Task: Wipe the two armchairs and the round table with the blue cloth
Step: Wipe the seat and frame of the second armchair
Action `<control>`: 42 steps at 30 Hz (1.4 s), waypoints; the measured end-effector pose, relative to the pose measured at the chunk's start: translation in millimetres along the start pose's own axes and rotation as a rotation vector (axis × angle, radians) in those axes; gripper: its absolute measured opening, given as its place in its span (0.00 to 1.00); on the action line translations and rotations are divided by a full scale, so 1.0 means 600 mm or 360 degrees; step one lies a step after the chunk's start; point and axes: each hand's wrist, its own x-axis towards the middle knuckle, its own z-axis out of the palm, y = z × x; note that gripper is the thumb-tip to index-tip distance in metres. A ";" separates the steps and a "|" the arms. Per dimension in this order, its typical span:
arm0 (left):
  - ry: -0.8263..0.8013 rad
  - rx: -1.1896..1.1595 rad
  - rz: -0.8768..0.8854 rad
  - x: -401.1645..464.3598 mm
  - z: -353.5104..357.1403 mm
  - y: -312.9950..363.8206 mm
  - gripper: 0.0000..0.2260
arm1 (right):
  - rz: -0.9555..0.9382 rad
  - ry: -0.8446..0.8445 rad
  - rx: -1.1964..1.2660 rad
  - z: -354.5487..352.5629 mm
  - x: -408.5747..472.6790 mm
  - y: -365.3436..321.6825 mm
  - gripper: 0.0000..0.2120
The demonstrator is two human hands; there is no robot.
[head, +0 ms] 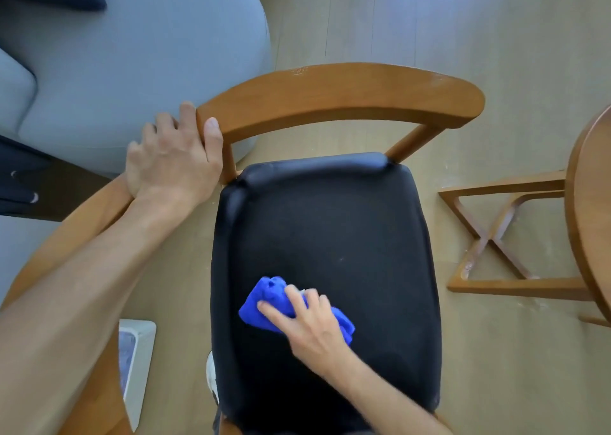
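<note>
Soft, even daylight with faint shadows; wide-angle bending at the edges, and slight blur throughout.

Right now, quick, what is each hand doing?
Left hand: closed around the end of the armchair's wooden backrest.
Right hand: pressing the blue cloth onto the black seat.

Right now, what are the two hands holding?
The right hand presses the bunched blue cloth on the black seat; the left hand grips the armchair's wooden backrest end.
</note>
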 end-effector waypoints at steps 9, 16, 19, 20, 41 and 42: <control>0.0004 -0.0011 -0.0036 0.002 0.002 0.002 0.23 | 0.1020 0.0310 -0.0093 -0.100 0.064 0.254 0.25; -0.0048 -0.0051 -0.0054 0.003 -0.002 0.007 0.23 | 0.1070 0.0385 0.0159 -0.035 0.149 0.013 0.27; -0.0069 -0.0055 -0.0050 0.004 -0.004 0.003 0.23 | 0.0328 0.0033 0.0273 0.008 0.090 -0.134 0.28; -0.0077 -0.0057 -0.0049 0.004 -0.005 0.003 0.23 | 0.0078 -0.0105 0.0222 0.015 0.075 -0.147 0.28; -0.0106 0.0015 -0.0053 0.000 0.000 0.006 0.24 | 0.1681 0.0282 0.0146 -0.114 0.272 0.251 0.25; -0.0103 0.0012 -0.0050 0.000 0.001 0.008 0.24 | 0.1658 0.0303 0.0129 -0.103 0.272 0.221 0.25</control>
